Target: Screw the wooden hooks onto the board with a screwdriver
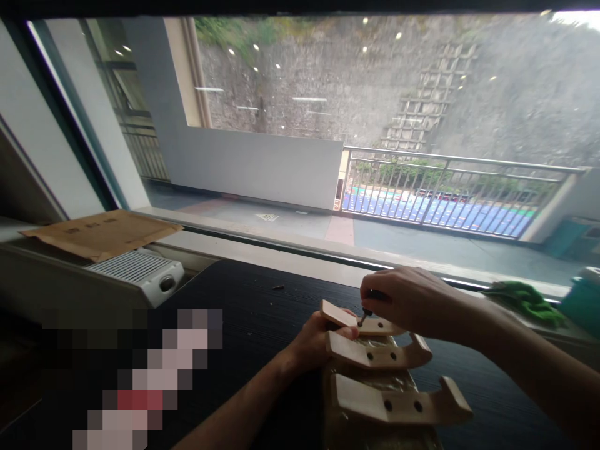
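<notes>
In the head view, three curved wooden hooks lie side by side across a brown, shiny-wrapped base (344, 431). The near hook (360, 395) and the middle hook (349, 352) each show two dark holes. My left hand (316, 337) grips the left part of the far hook (336, 314), its thumb lying beside a hole. My right hand (407, 297) is closed around the dark handle of a small screwdriver (365, 314). The screwdriver points down, with its tip at that hole in the far hook. My right hand and wrist cover the far hook's right end.
The hooks and base rest on a black table (253, 312) beside a large window. A brown paper envelope (107, 232) lies on a white slatted unit (140, 275) at left. On the right sill is a green cloth (525, 300). A small dark piece (278, 287) lies on the table.
</notes>
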{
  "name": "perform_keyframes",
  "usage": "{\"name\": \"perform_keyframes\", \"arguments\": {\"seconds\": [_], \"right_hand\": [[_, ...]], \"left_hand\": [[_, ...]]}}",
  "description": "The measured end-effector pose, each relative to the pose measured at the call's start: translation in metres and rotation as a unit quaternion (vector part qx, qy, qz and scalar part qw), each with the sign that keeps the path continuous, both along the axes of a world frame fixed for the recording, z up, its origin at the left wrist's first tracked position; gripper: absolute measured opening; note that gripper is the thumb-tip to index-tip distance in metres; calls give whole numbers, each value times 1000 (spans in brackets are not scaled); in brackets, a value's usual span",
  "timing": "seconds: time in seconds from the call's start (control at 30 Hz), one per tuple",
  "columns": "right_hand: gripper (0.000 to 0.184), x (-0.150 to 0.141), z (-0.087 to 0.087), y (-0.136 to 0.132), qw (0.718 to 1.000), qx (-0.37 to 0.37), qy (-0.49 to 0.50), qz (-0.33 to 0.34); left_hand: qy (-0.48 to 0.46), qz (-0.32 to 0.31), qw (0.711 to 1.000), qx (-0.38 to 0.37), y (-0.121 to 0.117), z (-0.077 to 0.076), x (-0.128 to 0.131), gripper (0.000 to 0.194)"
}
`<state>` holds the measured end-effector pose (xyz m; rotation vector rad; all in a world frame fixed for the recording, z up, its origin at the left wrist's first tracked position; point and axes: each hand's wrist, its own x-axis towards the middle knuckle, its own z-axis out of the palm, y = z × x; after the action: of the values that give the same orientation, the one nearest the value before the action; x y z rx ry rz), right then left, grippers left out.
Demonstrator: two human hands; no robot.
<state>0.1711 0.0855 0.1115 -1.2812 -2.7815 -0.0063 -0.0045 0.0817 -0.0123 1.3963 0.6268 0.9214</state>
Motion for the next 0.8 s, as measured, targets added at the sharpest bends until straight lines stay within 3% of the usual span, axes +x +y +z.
{"name": "perform_keyframes", "arguments": {"seconds": [0.13, 0.23, 0.33, 0.43, 0.53, 0.63, 0.8], "right_hand": [[21, -3, -9, 7, 999, 35, 15, -20], [24, -4, -17, 10, 995, 41, 45, -82], [28, -6, -20, 8, 986, 45, 67, -148], [29, -5, -17, 3, 984, 59, 45, -163], [28, -2, -9, -2, 989, 49, 11, -141], [24, 3, -3, -4, 996, 29, 17, -77], [22, 3, -7, 1, 999, 31, 25, -36]], "left_hand": [[10, 31, 999, -19, 2, -7, -1, 21], [20, 39, 999, -26, 4, -9, -2, 22], [17, 26, 999, -25, 3, -6, -1, 22], [11, 21, 999, -22, 1, -1, 0, 23], [9, 21, 1000, -18, -1, 3, 1, 23], [8, 18, 1000, -16, -1, 3, 1, 22], [13, 17, 1000, -21, 2, -3, 0, 21]]}}
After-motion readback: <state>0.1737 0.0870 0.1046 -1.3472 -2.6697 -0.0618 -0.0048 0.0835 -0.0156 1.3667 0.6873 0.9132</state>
